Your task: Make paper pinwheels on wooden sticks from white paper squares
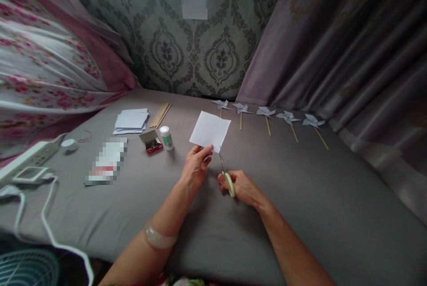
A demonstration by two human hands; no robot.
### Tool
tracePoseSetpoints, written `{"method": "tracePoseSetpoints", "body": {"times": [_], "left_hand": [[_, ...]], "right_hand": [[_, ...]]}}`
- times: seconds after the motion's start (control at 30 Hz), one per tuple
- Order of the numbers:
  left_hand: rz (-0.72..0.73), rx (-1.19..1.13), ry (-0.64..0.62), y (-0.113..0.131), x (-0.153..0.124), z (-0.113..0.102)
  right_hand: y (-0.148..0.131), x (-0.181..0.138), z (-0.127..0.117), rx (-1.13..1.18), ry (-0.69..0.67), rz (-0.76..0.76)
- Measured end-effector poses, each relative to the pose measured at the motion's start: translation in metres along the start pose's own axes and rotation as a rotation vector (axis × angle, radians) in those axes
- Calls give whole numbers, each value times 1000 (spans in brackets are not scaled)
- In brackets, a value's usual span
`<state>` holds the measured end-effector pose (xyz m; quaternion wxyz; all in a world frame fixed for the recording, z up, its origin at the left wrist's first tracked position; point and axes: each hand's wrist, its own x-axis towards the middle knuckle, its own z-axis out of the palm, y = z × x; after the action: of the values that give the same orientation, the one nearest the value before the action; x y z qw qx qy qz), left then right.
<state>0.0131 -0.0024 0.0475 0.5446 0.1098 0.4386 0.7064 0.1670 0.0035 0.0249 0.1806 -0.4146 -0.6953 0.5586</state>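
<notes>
Left grip (196, 165) pinches white paper (210, 129); right grip (239, 186) holds scissors (230, 183); an open red box (155, 149) contains dark pieces (152, 145) beside a capped bottle (167, 138).

Left hand (197, 163): one white paper square (210, 129), held by its lower edge. Right hand (240, 187): one pair of scissors (230, 184), pale green handles, blades at the paper's lower right corner. Surface (300, 188), grey cloth: pinwheels (265, 111), five, in a row at right; one white bottle (166, 138), green label, just beside one open red box (154, 146); wooden sticks (160, 115), bundled; white sheets (131, 121), stacked. Far left: one white power strip (30, 159). Behind: patterned wall (220, 54).
</notes>
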Motion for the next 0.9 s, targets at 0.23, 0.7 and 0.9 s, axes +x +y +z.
{"method": "tracePoseSetpoints", "body": {"times": [0.23,0.7,0.9], "left_hand": [[7,15,8,-1,0,0],[22,24,0,-4,2,-3],[15,26,10,-6,4,-3]], "right_hand": [[1,1,1,41,-1,5],[3,2,0,61,31,37],[2,2,0,67,48,32]]}}
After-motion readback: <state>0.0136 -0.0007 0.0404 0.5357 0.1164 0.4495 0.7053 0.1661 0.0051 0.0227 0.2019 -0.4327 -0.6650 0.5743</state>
